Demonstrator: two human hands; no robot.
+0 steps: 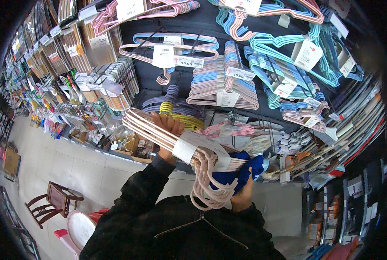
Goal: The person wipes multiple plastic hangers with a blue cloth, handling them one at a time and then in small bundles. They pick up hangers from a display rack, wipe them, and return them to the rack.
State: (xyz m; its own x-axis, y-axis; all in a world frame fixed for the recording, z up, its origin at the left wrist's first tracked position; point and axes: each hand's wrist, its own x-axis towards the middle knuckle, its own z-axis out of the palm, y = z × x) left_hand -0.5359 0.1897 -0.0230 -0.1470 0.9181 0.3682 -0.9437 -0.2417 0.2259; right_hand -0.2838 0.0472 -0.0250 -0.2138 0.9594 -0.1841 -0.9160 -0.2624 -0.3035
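A bundle of pale pink coated clothes hangers [144,130] lies across my front, with its hooks [209,191] hanging down towards my chest. White paper sleeves [184,149] wrap the middle of the bundle. My left hand [168,126] grips the hangers from the far side, near their left end. At the other end, my right hand [244,192] holds a dark blue cloth [253,167] against the hangers. The cloth and the bundle hide some of its fingers.
Hangers hang on wall hooks ahead, among them a pink and blue stack [206,87], turquoise ones [278,42] and yellow ones [190,122]. Long poles [359,130] lean at the right. A wooden chair [55,198] and a round white-topped stool [79,229] stand on the tiled floor at left.
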